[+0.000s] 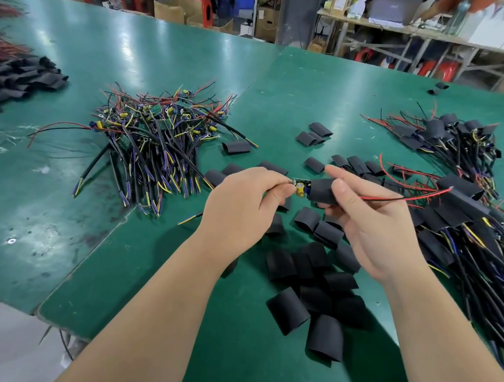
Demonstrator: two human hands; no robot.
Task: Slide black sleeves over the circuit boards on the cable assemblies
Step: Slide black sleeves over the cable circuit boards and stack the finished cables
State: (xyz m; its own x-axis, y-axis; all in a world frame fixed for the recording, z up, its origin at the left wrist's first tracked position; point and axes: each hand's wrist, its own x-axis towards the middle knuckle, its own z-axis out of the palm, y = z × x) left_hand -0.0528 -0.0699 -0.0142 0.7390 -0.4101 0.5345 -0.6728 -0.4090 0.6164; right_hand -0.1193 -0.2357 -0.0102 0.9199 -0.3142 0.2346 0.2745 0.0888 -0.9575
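The left hand (243,199) pinches the little circuit board (300,186) above the green table (181,55). The right hand (367,224) grips a black sleeve (320,190) that seems partly over the board.

1. Your broad green table mat (166,53) looks smooth and glossy, throwing back lamp glare, with dull scuffs near you.
2. Your loose flat black tube sleeves (288,309) are matt, rubbery-looking plastic.
3. Your heap of red, black and yellow wires (156,134) wears smooth plastic insulation.
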